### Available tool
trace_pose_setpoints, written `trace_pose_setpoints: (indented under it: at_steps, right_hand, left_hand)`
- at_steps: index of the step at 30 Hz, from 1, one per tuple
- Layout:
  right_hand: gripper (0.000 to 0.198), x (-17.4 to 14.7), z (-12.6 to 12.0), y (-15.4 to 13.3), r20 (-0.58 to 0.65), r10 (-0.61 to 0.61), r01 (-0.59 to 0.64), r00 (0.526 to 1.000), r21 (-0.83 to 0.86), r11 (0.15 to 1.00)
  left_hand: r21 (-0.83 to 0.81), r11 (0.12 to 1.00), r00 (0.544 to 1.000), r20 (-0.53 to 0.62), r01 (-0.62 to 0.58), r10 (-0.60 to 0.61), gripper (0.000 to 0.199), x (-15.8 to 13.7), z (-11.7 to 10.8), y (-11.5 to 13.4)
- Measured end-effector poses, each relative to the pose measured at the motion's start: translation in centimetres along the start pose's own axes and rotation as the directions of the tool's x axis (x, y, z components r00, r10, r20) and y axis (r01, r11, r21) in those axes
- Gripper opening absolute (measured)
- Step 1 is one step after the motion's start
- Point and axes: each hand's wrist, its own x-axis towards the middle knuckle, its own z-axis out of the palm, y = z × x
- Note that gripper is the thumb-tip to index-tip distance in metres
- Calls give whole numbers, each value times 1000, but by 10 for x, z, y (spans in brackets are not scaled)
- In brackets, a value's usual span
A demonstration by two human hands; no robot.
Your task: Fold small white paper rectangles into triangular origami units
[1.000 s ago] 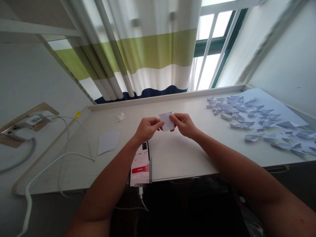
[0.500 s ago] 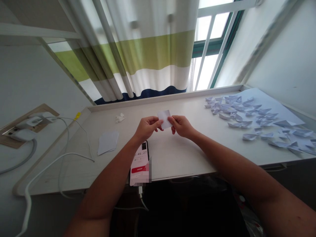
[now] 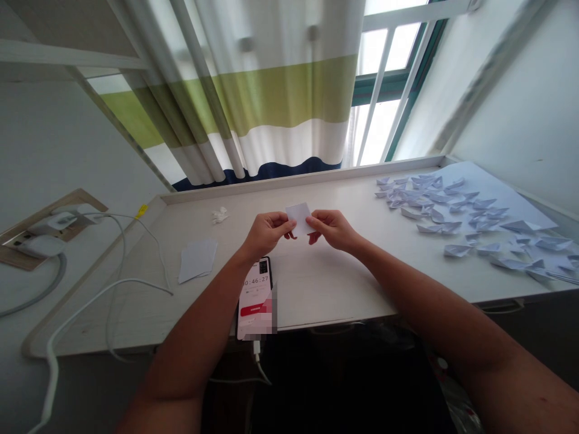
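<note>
A small white sheet of paper (image 3: 298,218) is held up over the desk between my two hands. My left hand (image 3: 271,232) pinches its left edge between thumb and fingers. My right hand (image 3: 331,229) grips the opposite edge the same way, thumb on the near face. Whether the sheet is folded I cannot tell. Below my left hand lies a phone (image 3: 254,301) with a timer on its screen and a cable plugged into its lower end. A pile of white paper sheets (image 3: 198,261) rests to the left.
Several folded paper boats (image 3: 438,228) spread over the right side of the desk (image 3: 325,295), some on a large white sheet (image 3: 493,181). A crumpled white scrap (image 3: 220,216) lies at the back left. White cables (image 3: 136,282) run from a wall socket (image 3: 45,232) across the left end.
The paper and both hands have shifted very slightly left, and the sheet is turned a little. Both hands keep their hold on it. The other things look unmoved.
</note>
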Motion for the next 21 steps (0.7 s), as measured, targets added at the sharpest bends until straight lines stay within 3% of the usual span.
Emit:
trace_pose_setpoints:
  at_steps: [3,8,15,21]
  right_hand:
    - [52,2,-3,0,-10,32,-28,999,236,971]
    - [35,2,-7,-3,56,56,-74,997,407,910]
    - [33,4,-5,2,47,34,-50,998,415,908]
    - [49,5,-7,6,33,43,-52,999,348,936]
  left_hand:
    - [-73,997,1000,12,-20,21,32,1,-1,-2]
    - [-126,991,999,-4,-48,48,23,0,-3,0]
    - [-79,996,1000,-4,-28,28,24,-1,-2,0]
    - [14,999,999,-22,-36,37,33,-2,-2,3]
